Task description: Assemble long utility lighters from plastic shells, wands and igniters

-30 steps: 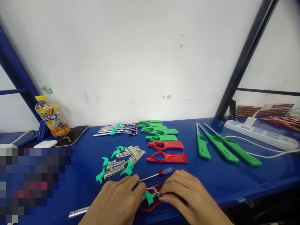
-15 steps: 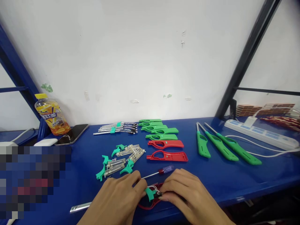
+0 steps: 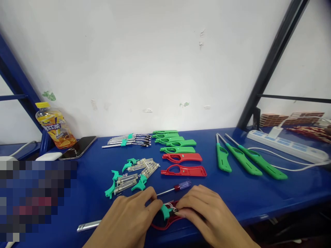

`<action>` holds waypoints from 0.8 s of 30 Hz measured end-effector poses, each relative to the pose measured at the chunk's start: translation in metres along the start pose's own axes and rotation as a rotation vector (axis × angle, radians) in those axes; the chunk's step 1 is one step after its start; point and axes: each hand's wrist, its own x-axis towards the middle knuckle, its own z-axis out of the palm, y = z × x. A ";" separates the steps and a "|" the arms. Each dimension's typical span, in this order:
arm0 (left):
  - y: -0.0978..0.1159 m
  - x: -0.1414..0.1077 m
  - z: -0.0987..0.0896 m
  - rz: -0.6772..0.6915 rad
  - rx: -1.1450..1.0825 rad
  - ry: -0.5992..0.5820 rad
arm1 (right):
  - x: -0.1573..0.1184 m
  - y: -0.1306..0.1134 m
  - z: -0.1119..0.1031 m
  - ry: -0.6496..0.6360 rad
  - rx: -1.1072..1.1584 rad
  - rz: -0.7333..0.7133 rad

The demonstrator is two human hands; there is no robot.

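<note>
Close to the table's front edge lies a red lighter shell half (image 3: 161,227), partly hidden by both hands. My left hand (image 3: 131,213) is closed, its thumb and forefinger pinching at a teal trigger (image 3: 165,212) that sits over the shell. My right hand (image 3: 204,210) pinches the black igniter (image 3: 173,213) with thin white wires beside that trigger. A silver lighter tube (image 3: 89,225) sticks out left from under my left forearm. Just behind the hands is a screwdriver (image 3: 182,186) with a purple and red handle.
Teal triggers and clear fuel tanks (image 3: 126,186) lie left of centre. Behind are several metal tubes with wires (image 3: 124,141), green shell halves (image 3: 178,150) and red shell halves (image 3: 184,170). Finished-looking green lighters (image 3: 223,158) and a power strip (image 3: 289,146) lie right; a bottle (image 3: 55,127) and phone (image 3: 79,148) left.
The teal trigger has turned slightly and shows closer to my left fingertips. Both hands stay nearly in place; the whole view has shifted a little.
</note>
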 end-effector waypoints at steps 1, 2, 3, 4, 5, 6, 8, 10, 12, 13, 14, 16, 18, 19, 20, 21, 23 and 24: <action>0.000 0.000 0.000 0.006 -0.003 0.000 | 0.000 0.000 0.000 0.006 0.003 0.000; -0.001 -0.001 0.000 0.011 -0.008 0.002 | -0.001 -0.001 0.000 0.010 0.005 0.003; -0.001 -0.001 0.000 0.016 -0.013 0.007 | -0.001 -0.001 0.000 0.011 0.008 0.011; -0.001 -0.002 0.000 0.020 -0.016 0.010 | -0.001 -0.001 0.000 0.013 0.012 0.018; -0.002 -0.002 -0.001 0.023 -0.016 0.014 | -0.001 -0.001 0.000 0.013 0.016 0.023; -0.002 -0.002 -0.001 0.024 -0.017 0.014 | -0.001 0.000 0.000 0.009 0.020 0.026; -0.002 -0.001 -0.001 0.020 -0.012 0.014 | -0.002 0.000 0.000 0.000 0.023 0.031; -0.002 -0.001 0.000 0.016 -0.003 0.007 | -0.001 0.001 0.000 0.003 0.019 0.022; -0.002 0.000 0.000 0.013 0.005 -0.001 | -0.001 0.001 0.000 0.014 0.011 0.008; -0.001 0.000 0.000 0.012 0.009 -0.005 | -0.001 0.001 -0.001 0.018 0.007 0.003; -0.001 0.000 0.001 0.012 0.013 -0.007 | -0.001 0.000 -0.001 0.021 0.005 0.001; 0.000 0.000 0.000 0.010 0.026 -0.003 | -0.001 0.000 -0.001 0.023 0.004 0.003; 0.001 0.000 -0.001 0.004 0.036 -0.014 | -0.001 -0.001 -0.002 0.025 0.002 0.003; 0.002 0.001 -0.001 0.002 0.039 -0.032 | -0.001 -0.002 -0.002 0.025 0.000 0.004; 0.002 0.002 -0.002 0.001 0.042 -0.052 | -0.001 -0.002 -0.002 0.024 -0.002 0.007; 0.003 0.003 -0.002 0.001 0.045 -0.070 | -0.001 -0.002 -0.002 0.021 -0.003 0.009; 0.003 0.005 -0.003 0.004 0.054 -0.082 | -0.001 -0.002 -0.002 0.015 0.000 0.017; 0.003 0.005 -0.003 0.008 0.059 -0.077 | 0.000 -0.002 -0.002 0.014 0.005 0.020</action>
